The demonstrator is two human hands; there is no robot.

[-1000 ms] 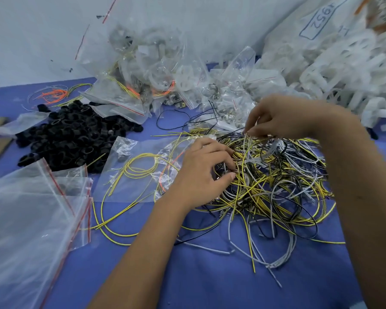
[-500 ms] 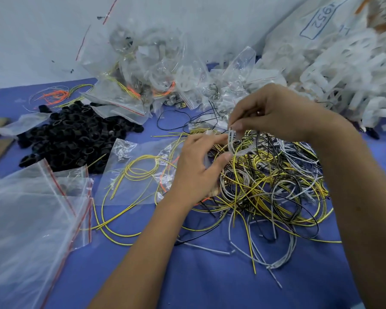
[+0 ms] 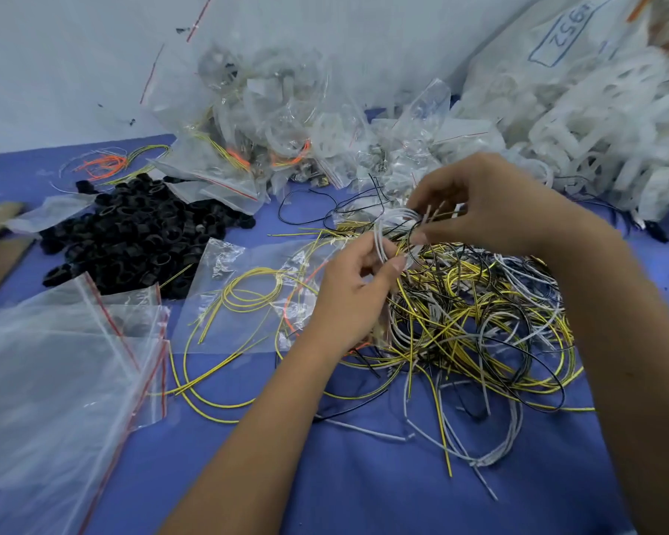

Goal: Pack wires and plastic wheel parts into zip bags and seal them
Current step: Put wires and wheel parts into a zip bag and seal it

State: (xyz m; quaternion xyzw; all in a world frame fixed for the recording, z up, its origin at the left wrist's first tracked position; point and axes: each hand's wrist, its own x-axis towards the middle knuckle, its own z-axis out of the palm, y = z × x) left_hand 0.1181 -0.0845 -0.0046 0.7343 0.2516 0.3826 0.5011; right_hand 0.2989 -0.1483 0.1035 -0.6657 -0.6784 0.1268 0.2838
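Blue table (image 3: 364,476) (cloth-covered) against pale wall (image 3: 55,63).

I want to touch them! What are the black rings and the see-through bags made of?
The black rings look like matte plastic or rubber: dull, dark, no shine. I cannot tell which. The see-through bags look like thin, glossy plastic film: they crinkle, catch light, and carry red zip strips along the top.

Bright, even light; soft shadows; wide-angle bending and blur at edges.
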